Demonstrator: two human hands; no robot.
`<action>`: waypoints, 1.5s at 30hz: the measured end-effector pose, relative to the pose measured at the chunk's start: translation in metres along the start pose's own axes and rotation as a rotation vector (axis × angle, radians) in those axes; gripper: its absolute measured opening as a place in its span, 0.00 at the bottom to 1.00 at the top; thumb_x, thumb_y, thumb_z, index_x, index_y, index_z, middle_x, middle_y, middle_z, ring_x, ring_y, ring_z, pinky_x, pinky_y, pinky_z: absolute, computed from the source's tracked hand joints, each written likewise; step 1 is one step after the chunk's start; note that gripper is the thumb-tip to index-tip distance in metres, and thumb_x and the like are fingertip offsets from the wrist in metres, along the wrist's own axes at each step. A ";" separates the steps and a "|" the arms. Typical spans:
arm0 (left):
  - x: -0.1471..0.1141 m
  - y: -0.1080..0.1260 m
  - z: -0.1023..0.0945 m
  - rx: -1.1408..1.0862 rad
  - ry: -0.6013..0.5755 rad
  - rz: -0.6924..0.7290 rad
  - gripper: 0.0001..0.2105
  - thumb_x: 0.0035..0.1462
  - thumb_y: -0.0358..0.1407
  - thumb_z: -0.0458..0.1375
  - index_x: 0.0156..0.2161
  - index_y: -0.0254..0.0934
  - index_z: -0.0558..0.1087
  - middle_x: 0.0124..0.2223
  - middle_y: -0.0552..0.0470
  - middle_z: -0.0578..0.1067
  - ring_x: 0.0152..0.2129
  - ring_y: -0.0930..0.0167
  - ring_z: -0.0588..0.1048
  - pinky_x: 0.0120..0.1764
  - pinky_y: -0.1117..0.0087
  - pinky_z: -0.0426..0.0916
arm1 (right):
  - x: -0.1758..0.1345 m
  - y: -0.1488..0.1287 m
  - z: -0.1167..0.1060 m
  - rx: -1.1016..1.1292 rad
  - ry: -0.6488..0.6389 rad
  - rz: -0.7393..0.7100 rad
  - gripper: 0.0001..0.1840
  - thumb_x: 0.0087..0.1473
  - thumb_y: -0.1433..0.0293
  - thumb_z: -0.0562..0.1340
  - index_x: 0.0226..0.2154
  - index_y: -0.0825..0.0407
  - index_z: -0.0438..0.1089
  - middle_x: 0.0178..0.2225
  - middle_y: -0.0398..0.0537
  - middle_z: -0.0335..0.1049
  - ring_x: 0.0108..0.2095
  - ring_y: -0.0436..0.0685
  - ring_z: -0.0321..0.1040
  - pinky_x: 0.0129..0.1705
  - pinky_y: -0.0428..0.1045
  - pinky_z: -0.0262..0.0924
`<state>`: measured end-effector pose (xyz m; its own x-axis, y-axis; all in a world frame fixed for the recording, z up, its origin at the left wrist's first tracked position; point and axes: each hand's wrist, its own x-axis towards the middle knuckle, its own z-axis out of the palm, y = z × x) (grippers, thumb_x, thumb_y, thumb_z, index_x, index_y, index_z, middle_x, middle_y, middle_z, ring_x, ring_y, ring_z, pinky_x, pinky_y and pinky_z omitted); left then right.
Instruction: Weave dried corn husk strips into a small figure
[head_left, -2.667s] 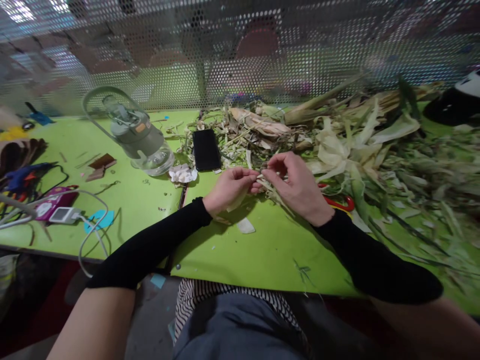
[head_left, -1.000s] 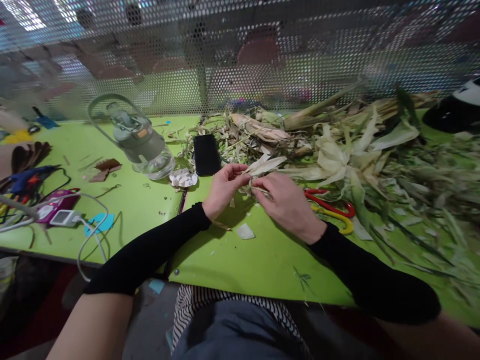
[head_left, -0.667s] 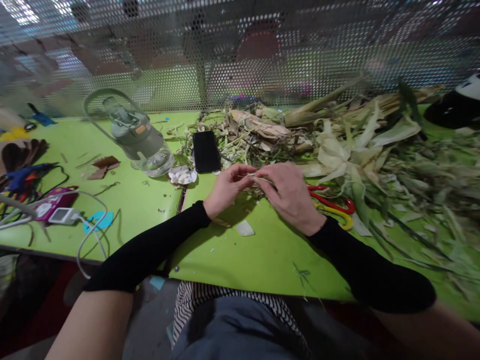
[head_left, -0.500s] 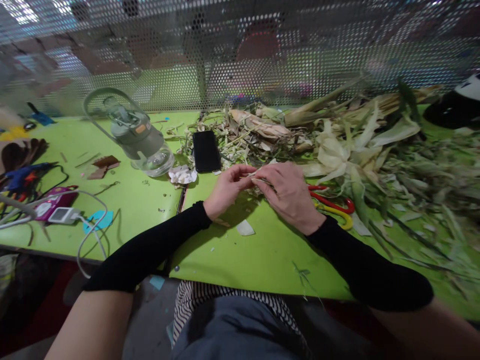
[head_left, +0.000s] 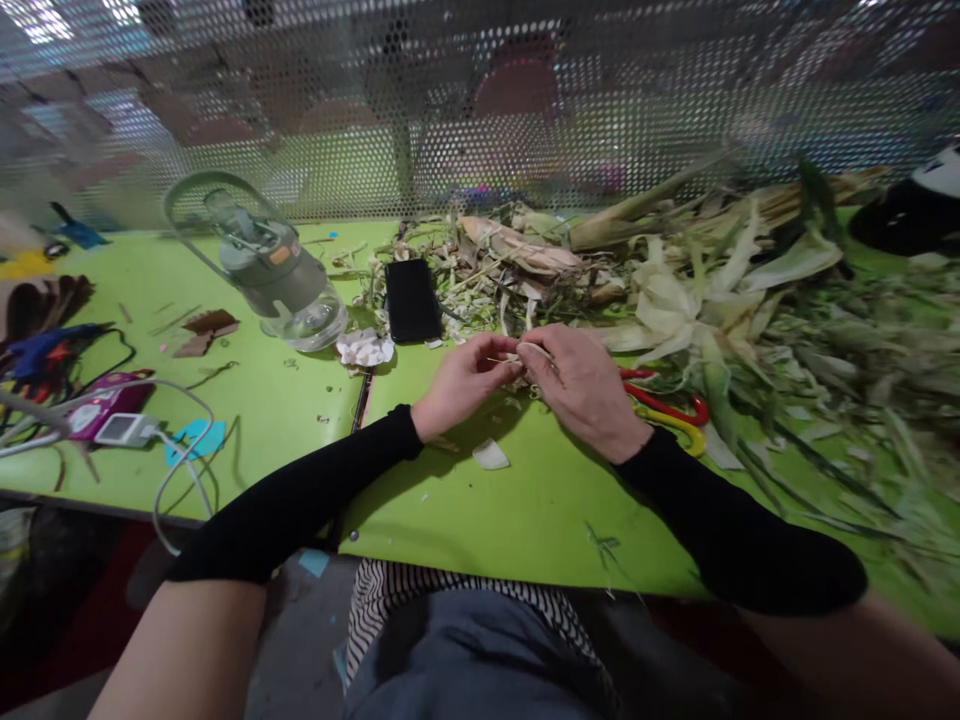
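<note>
Fingers [head_left: 504,373] of left hand [head_left: 457,385] and right hand [head_left: 589,390] pinching thin pale strip [head_left: 535,349], papery husks [head_left: 671,300] splayed beyond

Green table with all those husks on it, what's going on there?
A person holds a small pale strip between the fingertips of the left hand and right hand, just above the green table. Beyond the hands lies a heap of husks and leafy scraps, with a black phone near its left end and a water bottle farther left.
</note>
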<state>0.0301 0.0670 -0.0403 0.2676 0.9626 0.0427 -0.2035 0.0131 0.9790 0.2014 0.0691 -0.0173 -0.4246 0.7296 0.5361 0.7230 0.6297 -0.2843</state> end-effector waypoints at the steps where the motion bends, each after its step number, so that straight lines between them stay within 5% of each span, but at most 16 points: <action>1: 0.000 -0.002 0.000 0.011 -0.024 0.004 0.08 0.56 0.28 0.67 0.40 0.33 0.73 0.38 0.51 0.77 0.34 0.75 0.75 0.46 0.67 0.69 | 0.000 0.000 0.000 0.023 0.003 0.029 0.19 0.70 0.58 0.49 0.38 0.51 0.69 0.31 0.50 0.74 0.31 0.58 0.67 0.35 0.53 0.55; 8: -0.003 -0.001 0.003 -0.074 -0.113 -0.063 0.13 0.55 0.36 0.69 0.39 0.32 0.72 0.34 0.54 0.76 0.30 0.77 0.74 0.39 0.70 0.69 | -0.002 -0.003 -0.001 0.266 0.026 0.261 0.12 0.65 0.58 0.58 0.36 0.49 0.65 0.28 0.43 0.70 0.26 0.53 0.65 0.30 0.49 0.55; 20: -0.009 0.010 0.011 -0.408 0.082 -0.165 0.08 0.58 0.30 0.66 0.35 0.35 0.69 0.30 0.57 0.77 0.29 0.77 0.78 0.43 0.70 0.73 | -0.002 -0.011 0.001 0.678 0.095 0.444 0.20 0.55 0.53 0.68 0.35 0.47 0.61 0.28 0.40 0.66 0.26 0.51 0.66 0.27 0.48 0.59; 27: -0.007 0.012 0.009 -0.291 0.119 -0.070 0.09 0.55 0.31 0.68 0.34 0.35 0.71 0.30 0.58 0.77 0.28 0.80 0.75 0.38 0.75 0.71 | -0.001 -0.005 0.000 0.797 -0.027 0.615 0.22 0.51 0.50 0.70 0.33 0.50 0.67 0.23 0.39 0.65 0.20 0.48 0.57 0.20 0.47 0.50; 37: -0.006 0.014 0.009 -0.268 0.107 -0.096 0.06 0.57 0.30 0.67 0.35 0.35 0.72 0.31 0.57 0.77 0.27 0.79 0.76 0.39 0.73 0.71 | 0.002 -0.003 0.010 0.982 0.022 0.679 0.19 0.49 0.53 0.71 0.33 0.50 0.71 0.22 0.37 0.62 0.21 0.46 0.51 0.22 0.46 0.48; 40: -0.005 0.014 0.008 -0.292 0.101 -0.154 0.05 0.58 0.28 0.65 0.34 0.34 0.71 0.30 0.56 0.77 0.27 0.79 0.77 0.39 0.73 0.71 | 0.001 -0.005 0.007 0.967 0.030 0.618 0.18 0.50 0.54 0.71 0.33 0.49 0.71 0.23 0.38 0.65 0.21 0.48 0.55 0.24 0.47 0.52; 45: -0.003 0.011 0.001 -0.221 0.062 -0.198 0.06 0.56 0.27 0.65 0.34 0.34 0.70 0.29 0.55 0.76 0.25 0.77 0.75 0.35 0.72 0.68 | -0.002 -0.012 -0.006 0.605 -0.060 0.248 0.08 0.61 0.61 0.65 0.35 0.47 0.77 0.33 0.46 0.77 0.32 0.55 0.71 0.37 0.52 0.64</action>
<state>0.0279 0.0645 -0.0297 0.2664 0.9499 -0.1637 -0.3545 0.2545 0.8997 0.1962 0.0587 -0.0101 -0.3270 0.8750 0.3569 0.3769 0.4671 -0.7998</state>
